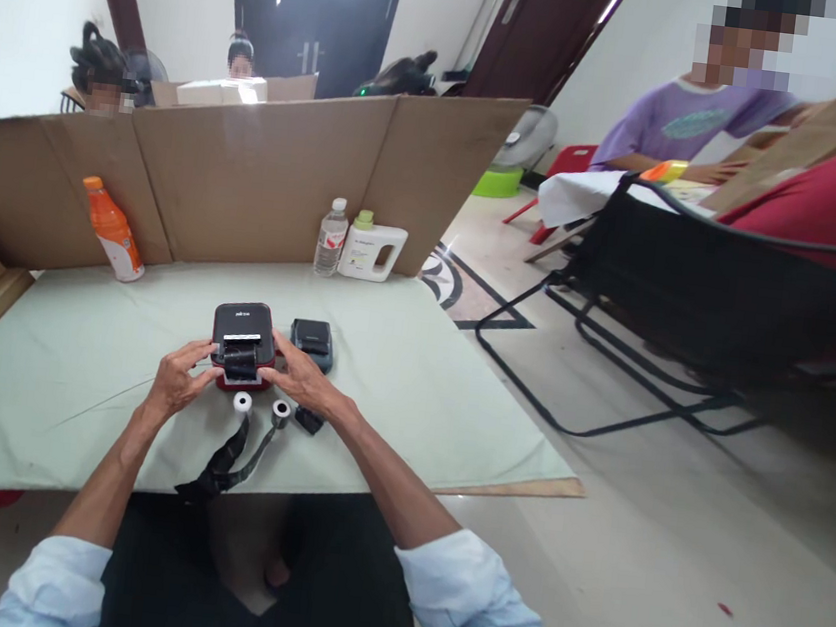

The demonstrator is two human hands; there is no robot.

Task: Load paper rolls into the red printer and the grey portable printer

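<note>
A small black and red label printer (242,326) sits on the pale green table (411,373) in front of me. My left hand (178,382) grips its left side with curled fingers. My right hand (297,375) holds its right side, fingers near the black roll at the printer's open front. Two small white paper rolls (243,401) (281,409) lie just in front of the printer, with dark strips trailing from them to the table's near edge. A second, dark grey printer (312,342) lies beside my right hand.
A cardboard screen (268,171) stands along the table's far side. Against it are an orange bottle (113,231), a clear water bottle (331,237) and a white jug (372,248). A black folding frame (660,311) and other people are at right and behind the screen.
</note>
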